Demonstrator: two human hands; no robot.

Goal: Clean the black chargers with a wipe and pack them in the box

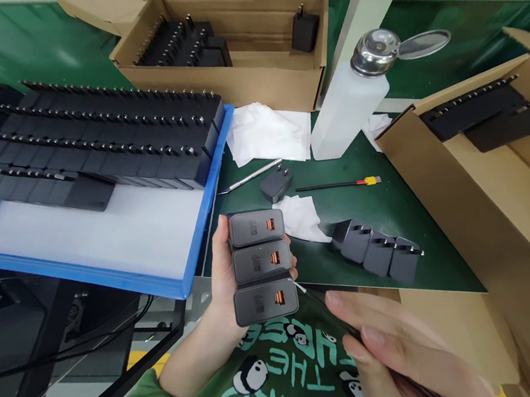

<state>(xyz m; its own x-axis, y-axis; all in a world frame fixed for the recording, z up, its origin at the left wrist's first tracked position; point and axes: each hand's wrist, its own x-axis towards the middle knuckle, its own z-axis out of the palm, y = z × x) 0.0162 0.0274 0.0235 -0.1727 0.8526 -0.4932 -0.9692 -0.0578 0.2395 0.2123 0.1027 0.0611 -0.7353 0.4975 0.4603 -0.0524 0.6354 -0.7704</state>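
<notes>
My left hand is closed around three dark grey power adapters stacked side by side, their faces with orange-lined USB ports turned up. My right hand grips a thin black stick whose narrow pale tip lies at the edge of the nearest adapter; whether it touches cannot be seen. Just beyond my left hand lie a single adapter, a crumpled white cloth and a silver pen-like tool. Several more adapters stand in a row to the right, prongs showing.
At left, a blue-rimmed tray holds rows of adapters. Cardboard boxes with adapters stand behind and at right. A white pump bottle with its lid up, folded wipes and a yellow-ended USB cable occupy the green mat.
</notes>
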